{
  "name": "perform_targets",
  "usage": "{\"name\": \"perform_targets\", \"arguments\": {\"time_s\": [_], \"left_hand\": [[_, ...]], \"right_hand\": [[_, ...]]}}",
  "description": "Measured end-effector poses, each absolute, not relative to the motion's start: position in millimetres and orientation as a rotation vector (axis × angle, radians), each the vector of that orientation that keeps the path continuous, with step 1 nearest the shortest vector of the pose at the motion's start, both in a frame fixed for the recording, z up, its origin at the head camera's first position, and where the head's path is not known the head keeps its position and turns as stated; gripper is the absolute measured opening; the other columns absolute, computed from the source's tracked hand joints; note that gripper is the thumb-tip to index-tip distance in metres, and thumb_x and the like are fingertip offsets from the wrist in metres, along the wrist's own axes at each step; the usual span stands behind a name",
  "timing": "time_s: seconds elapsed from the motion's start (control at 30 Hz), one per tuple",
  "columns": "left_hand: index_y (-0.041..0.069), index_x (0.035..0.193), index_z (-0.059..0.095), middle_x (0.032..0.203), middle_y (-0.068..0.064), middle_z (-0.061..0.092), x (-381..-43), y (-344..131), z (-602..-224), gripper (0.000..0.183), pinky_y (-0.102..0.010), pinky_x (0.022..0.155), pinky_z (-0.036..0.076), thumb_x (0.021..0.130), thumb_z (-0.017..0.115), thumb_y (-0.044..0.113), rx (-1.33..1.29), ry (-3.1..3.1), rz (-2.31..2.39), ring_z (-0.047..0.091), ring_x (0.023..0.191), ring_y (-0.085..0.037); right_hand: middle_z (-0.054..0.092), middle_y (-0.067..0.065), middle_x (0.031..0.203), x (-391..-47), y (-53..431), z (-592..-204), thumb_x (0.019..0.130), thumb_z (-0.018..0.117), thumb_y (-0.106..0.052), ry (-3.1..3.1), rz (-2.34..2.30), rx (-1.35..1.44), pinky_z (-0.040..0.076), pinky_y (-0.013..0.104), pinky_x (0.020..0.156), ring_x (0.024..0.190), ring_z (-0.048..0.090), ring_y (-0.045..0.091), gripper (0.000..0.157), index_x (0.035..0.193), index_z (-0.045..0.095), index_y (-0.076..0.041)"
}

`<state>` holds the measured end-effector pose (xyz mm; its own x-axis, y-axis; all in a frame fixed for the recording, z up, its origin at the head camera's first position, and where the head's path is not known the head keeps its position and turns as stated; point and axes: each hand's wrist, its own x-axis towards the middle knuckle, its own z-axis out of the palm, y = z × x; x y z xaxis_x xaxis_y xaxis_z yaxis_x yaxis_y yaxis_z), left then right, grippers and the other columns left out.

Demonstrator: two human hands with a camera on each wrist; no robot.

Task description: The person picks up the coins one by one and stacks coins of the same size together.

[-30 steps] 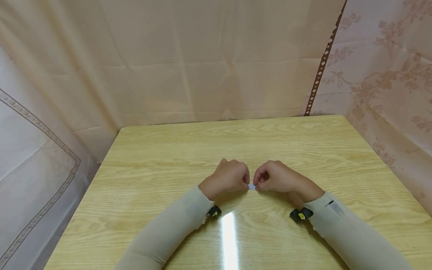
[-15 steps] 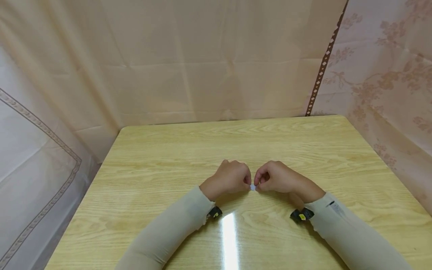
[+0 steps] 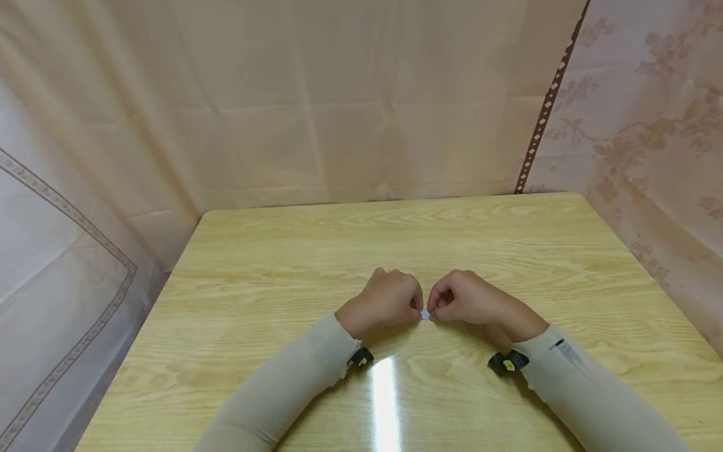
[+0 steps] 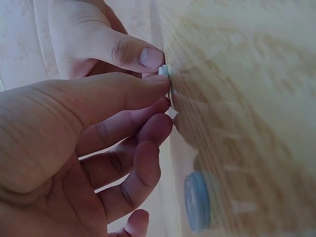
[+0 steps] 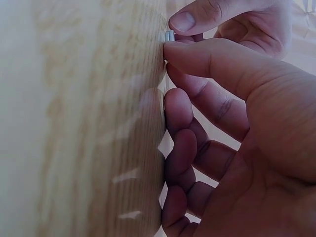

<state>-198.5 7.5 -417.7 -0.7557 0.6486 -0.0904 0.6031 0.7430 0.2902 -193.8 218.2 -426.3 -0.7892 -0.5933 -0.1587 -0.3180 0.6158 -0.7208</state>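
Observation:
Close over the tabletop, a small white and pale-blue piece (image 3: 426,315) sits between my two hands; its kind cannot be told, as fingertips cover most of it. My left hand (image 3: 390,298) pinches its left side with the thumb and index finger. From the other side, the thumb and index finger of my right hand (image 3: 465,298) pinch it too. The remaining fingers of both hands curl loosely near the table. In the left wrist view, a round blue cap-like disc (image 4: 196,201) shows beside the left hand's lower fingers; the head view has it hidden.
The light wood-grain table (image 3: 361,245) carries a bright strip of reflected light in front of the hands. Beige curtain (image 3: 350,107) hangs behind its far edge, with a flowered cloth (image 3: 655,132) at the right and white cloth (image 3: 56,251) at the left.
Both hands have drifted slightly to the right in the head view, with the small piece between them. The gap between their fingertips looks a little narrower, and the pinching grips stay the same.

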Motion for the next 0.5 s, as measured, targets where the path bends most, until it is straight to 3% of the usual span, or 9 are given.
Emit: {"name": "perform_targets", "arguments": {"time_s": [0.33,0.5], "left_hand": [[0.028,0.074,0.072,0.073,0.018,0.063,-199,-1,-409,0.015,-0.043,0.082,0.037,0.086,0.073,0.019,0.997,2.753,0.409,0.055,0.072,-0.005],[0.023,0.091,0.080,0.096,0.013,0.074,-204,-16,-398,0.011,-0.046,0.091,0.037,0.092,0.070,0.026,0.906,2.766,0.524,0.064,0.090,-0.008]], "right_hand": [[0.066,-0.005,0.073,-196,217,-426,0.087,0.082,-0.017,2.478,-0.977,-0.716,0.048,0.025,0.061,0.066,0.056,0.011,0.007,0.085,0.075,-0.018],[0.066,-0.003,0.077,-201,219,-425,0.091,0.078,-0.017,2.477,-0.941,-0.688,0.048,0.026,0.062,0.068,0.056,0.013,0.004,0.091,0.074,-0.016]]}}
